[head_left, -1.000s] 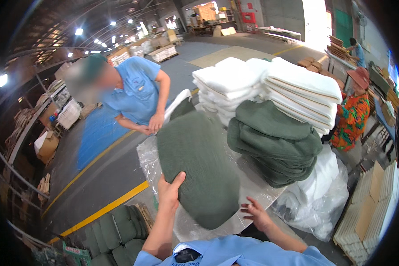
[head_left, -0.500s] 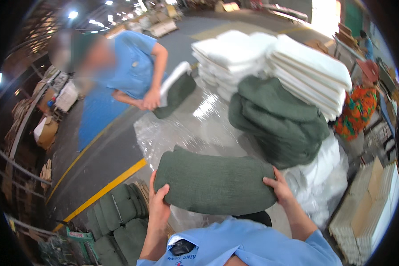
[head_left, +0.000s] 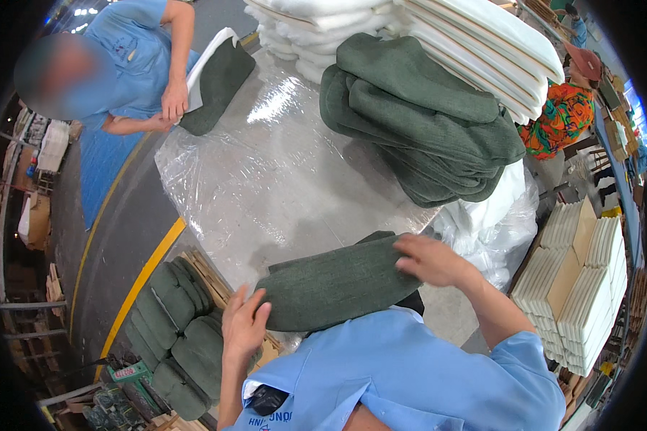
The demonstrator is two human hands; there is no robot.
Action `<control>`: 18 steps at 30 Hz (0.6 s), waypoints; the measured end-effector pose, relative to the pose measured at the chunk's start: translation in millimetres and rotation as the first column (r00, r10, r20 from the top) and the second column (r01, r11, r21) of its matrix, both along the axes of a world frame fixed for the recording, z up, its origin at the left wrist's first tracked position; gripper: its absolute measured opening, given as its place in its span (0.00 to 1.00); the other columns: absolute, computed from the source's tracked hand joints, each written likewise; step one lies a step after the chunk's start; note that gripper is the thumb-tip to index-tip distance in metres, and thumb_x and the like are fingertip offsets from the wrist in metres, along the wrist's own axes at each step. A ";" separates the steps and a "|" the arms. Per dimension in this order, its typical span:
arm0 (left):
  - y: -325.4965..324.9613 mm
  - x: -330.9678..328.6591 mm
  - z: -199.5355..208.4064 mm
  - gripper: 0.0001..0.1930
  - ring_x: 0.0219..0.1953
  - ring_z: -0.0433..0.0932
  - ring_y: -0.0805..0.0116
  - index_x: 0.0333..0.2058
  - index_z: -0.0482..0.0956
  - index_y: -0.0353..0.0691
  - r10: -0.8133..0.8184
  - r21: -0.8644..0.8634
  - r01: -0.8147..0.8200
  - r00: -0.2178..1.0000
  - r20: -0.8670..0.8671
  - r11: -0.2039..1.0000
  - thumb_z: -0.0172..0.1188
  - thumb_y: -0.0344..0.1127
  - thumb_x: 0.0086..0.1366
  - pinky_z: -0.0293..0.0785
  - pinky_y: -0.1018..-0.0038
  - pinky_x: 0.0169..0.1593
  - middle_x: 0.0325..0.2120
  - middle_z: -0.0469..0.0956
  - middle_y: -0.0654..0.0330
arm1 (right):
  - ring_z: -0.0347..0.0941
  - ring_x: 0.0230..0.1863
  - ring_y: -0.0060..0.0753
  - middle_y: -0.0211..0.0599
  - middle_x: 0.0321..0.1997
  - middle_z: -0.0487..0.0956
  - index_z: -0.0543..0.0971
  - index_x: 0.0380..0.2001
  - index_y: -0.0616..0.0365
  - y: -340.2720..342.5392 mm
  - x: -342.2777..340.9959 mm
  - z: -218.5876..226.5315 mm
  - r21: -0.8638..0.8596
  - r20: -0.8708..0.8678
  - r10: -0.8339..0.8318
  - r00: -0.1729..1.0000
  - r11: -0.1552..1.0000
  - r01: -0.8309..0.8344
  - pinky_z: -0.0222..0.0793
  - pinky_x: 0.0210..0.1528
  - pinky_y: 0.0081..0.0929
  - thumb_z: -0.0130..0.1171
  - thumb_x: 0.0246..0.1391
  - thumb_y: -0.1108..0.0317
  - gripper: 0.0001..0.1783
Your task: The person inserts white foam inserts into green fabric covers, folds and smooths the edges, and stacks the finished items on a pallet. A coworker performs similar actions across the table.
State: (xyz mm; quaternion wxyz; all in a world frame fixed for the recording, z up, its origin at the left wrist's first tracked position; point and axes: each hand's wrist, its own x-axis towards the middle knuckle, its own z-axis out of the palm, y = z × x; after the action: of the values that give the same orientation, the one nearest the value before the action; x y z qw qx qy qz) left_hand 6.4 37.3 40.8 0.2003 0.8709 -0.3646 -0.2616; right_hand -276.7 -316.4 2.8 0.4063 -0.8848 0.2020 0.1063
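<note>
A dark green fabric-covered cushion (head_left: 331, 284) lies lengthwise in front of my body, its lower side close to my blue shirt. My left hand (head_left: 243, 323) is at its left end, fingers spread and apart. At the upper right end my right hand (head_left: 431, 260) grips the cushion, its fingers over the edge and slightly blurred. Part of another green fold shows behind it. Beyond lies a plastic-covered table (head_left: 295, 172). A heap of green fabric covers (head_left: 424, 115) sits on the table's right side.
White padding stacks (head_left: 482, 50) stand behind the heap. At far left a co-worker (head_left: 133, 57) holds a green cover (head_left: 219, 86) with a white pad. Green cushions (head_left: 194, 345) are piled at lower left. Bundled pale strips (head_left: 571, 280) and clear plastic (head_left: 492, 230) are at right.
The cushion has come closer to my body and tilted, its right end higher. My left hand's fingers have opened; my right hand has moved up over the end. The view has tipped downward.
</note>
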 end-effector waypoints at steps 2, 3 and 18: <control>-31.4 2.7 13.6 0.24 0.71 0.71 0.42 0.64 0.80 0.38 -0.277 -0.068 0.268 0.927 -0.254 0.961 0.51 0.47 0.81 0.67 0.56 0.73 0.70 0.72 0.44 | 0.63 0.78 0.55 0.54 0.74 0.73 0.73 0.72 0.59 30.4 35.3 37.1 0.098 -0.127 0.338 0.932 0.940 -0.327 0.56 0.78 0.57 0.48 0.76 0.43 0.36; -48.8 -6.4 6.8 0.26 0.73 0.69 0.43 0.66 0.77 0.36 -0.404 -0.048 0.411 0.860 -0.312 0.910 0.48 0.48 0.82 0.63 0.56 0.75 0.71 0.70 0.44 | 0.58 0.82 0.53 0.53 0.78 0.68 0.71 0.72 0.63 54.5 39.2 35.7 -0.016 -0.144 0.381 0.913 0.922 -0.388 0.50 0.81 0.57 0.44 0.76 0.39 0.40; -124.0 -19.5 -93.0 0.36 0.83 0.46 0.53 0.80 0.52 0.43 -0.526 0.304 0.651 0.749 -0.402 0.695 0.34 0.56 0.83 0.46 0.54 0.83 0.83 0.46 0.57 | 0.47 0.87 0.47 0.46 0.86 0.55 0.57 0.80 0.62 58.3 84.1 -41.6 0.060 -0.448 0.346 0.824 0.932 -0.358 0.43 0.86 0.50 0.34 0.77 0.35 0.46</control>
State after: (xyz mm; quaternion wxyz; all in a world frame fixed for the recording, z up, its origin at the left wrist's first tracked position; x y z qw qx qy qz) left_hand -13.1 -86.8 -52.3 -0.0404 0.6803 -0.5277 -0.5072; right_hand -192.6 -258.1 -38.8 0.3099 -0.8629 0.1253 0.3790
